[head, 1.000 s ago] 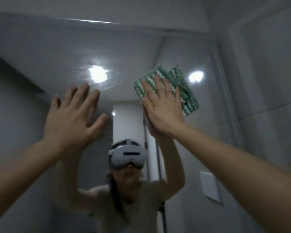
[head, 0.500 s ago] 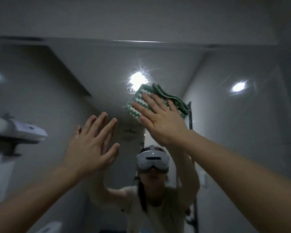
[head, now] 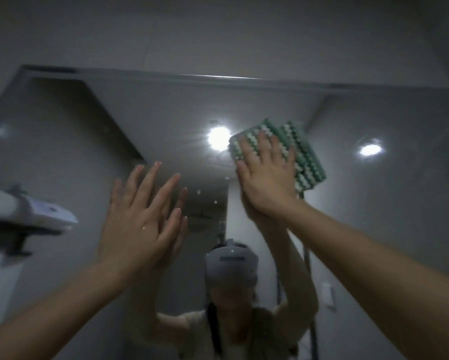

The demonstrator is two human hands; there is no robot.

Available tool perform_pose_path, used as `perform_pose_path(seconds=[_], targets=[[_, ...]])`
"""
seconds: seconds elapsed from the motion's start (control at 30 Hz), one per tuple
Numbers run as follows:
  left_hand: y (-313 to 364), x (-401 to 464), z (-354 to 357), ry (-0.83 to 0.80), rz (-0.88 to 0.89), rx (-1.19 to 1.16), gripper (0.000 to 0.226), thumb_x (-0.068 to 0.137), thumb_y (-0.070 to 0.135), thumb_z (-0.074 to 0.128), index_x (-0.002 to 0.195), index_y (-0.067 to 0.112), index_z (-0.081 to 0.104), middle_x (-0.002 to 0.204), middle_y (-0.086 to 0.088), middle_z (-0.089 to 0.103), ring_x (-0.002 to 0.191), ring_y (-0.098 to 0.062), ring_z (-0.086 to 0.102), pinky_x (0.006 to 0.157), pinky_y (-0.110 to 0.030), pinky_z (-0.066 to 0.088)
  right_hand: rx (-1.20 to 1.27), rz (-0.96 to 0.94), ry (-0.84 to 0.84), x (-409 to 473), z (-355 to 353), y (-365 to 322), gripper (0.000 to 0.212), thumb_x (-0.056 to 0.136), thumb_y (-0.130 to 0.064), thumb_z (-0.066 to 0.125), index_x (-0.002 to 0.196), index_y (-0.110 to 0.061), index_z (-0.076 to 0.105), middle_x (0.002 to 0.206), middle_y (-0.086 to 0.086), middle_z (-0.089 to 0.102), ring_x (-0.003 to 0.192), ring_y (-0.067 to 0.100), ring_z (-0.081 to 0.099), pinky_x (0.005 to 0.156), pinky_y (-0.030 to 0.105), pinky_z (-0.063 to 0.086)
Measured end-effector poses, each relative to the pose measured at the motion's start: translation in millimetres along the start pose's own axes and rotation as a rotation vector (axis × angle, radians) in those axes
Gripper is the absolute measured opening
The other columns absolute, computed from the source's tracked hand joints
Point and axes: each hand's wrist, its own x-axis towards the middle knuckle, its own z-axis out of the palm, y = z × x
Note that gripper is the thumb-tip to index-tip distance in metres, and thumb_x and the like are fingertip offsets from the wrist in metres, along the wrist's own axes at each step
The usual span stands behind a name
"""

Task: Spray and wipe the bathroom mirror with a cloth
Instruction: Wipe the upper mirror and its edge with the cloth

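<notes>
Wiping underway: flat right hand [head: 266,178] presses green-white knitted cloth [head: 302,154] against large wall mirror [head: 166,120]; left hand [head: 137,222] open, empty; lower glass likely remains.

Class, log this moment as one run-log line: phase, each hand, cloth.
phase: wiping mirror | right hand: flat, pressing cloth on glass | left hand: open, raised, empty | spray bottle: unseen

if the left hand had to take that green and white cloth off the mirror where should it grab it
Probably the cloth's free right and lower edges, coming from the lower right. The right hand lies flat over its left part, fingers straight, pressing it to the mirror; a pinch works only where the folded edge juts out.
</notes>
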Motion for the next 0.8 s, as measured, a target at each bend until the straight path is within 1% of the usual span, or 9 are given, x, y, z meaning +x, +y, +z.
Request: perform_pose_path(seconds=[0.07,0.1,0.17,0.23,0.37,0.43,0.5,0.63,0.8], targets=[[-14,-16,-3,-0.008,-0.094,0.019,0.059,0.089,0.045,0.031,0.142,0.020,0.041,0.152,-0.014,0.030,0.139,-0.035,0.023,0.110,-0.055,0.015,0.011,-0.200,-0.048,-17,19,-53,0.050,0.102,-0.045,0.020,0.150,-0.038,0.011,0.161,0.002,-0.002,0.147,0.020,-0.006,0.114,0.051,-0.008],[-22,-25,-4,-0.028,-0.134,0.032,0.060,0.090,0.045,0.030,0.143,0.020,0.040,0.152,-0.014,0.029,0.139,-0.035,0.023,0.109,-0.056,0.017,0.000,-0.300,-0.024,-33,29,-76,0.049,0.100,-0.045,0.022,0.148,-0.040,0.023,0.160,0.003,0.011,0.147,0.021,0.008,0.115,0.052,0.006],[-37,-45,-9,-0.063,-0.178,0.043,0.061,0.091,0.047,0.028,0.146,0.021,0.035,0.154,-0.015,0.026,0.140,-0.035,0.022,0.110,-0.057,0.017,0.033,-0.401,-0.012,-67,41,-106,0.050,0.092,-0.045,0.026,0.137,-0.039,0.047,0.149,0.002,0.041,0.134,0.022,0.042,0.103,0.048,0.039],[-50,-60,-16,-0.098,-0.187,0.061,0.061,0.092,0.050,0.025,0.148,0.025,0.028,0.156,-0.013,0.021,0.142,-0.033,0.019,0.111,-0.055,0.015,0.054,-0.465,-0.041,-89,49,-110,0.051,0.090,-0.045,0.026,0.134,-0.039,0.051,0.144,-0.001,0.048,0.128,0.020,0.050,0.096,0.045,0.046],[-53,-59,-25,-0.159,-0.177,0.105,0.061,0.093,0.050,0.022,0.149,0.027,0.024,0.156,-0.013,0.020,0.142,-0.033,0.019,0.110,-0.057,0.018,0.033,-0.587,-0.010,-83,43,-88,0.049,0.091,-0.046,0.025,0.131,-0.042,0.053,0.140,-0.007,0.051,0.125,0.015,0.052,0.099,0.040,0.044],[-41,-49,-25,-0.169,-0.160,0.092,0.061,0.093,0.048,0.024,0.148,0.023,0.027,0.155,-0.014,0.022,0.142,-0.034,0.021,0.111,-0.059,0.020,0.012,-0.589,-0.051,-72,36,-64,0.048,0.092,-0.046,0.025,0.132,-0.042,0.053,0.141,-0.006,0.050,0.126,0.016,0.052,0.101,0.038,0.034],[-24,-39,-25,-0.164,-0.159,0.068,0.062,0.092,0.049,0.022,0.148,0.024,0.027,0.156,-0.012,0.020,0.143,-0.032,0.019,0.112,-0.058,0.018,-0.007,-0.531,-0.039,-63,29,-29,0.048,0.094,-0.045,0.026,0.136,-0.040,0.049,0.147,-0.004,0.044,0.131,0.018,0.046,0.099,0.040,0.026],[11,-34,-21,-0.152,-0.160,0.024,0.063,0.090,0.051,0.021,0.148,0.025,0.026,0.156,-0.011,0.020,0.143,-0.030,0.018,0.113,-0.055,0.016,-0.098,-0.363,0.003,-72,14,52,0.050,0.099,-0.045,0.021,0.149,-0.039,0.024,0.158,-0.005,0.020,0.144,0.015,0.020,0.106,0.040,0.016],[48,-54,-20,-0.146,-0.091,0.006,0.060,0.090,0.046,0.029,0.145,0.022,0.033,0.152,-0.013,0.030,0.138,-0.029,0.021,0.108,-0.055,0.020,-0.106,-0.215,-0.030,-136,2,108,0.052,0.100,-0.046,0.016,0.151,-0.035,0.018,0.159,-0.001,0.015,0.145,0.016,0.013,0.110,0.040,0.013]])
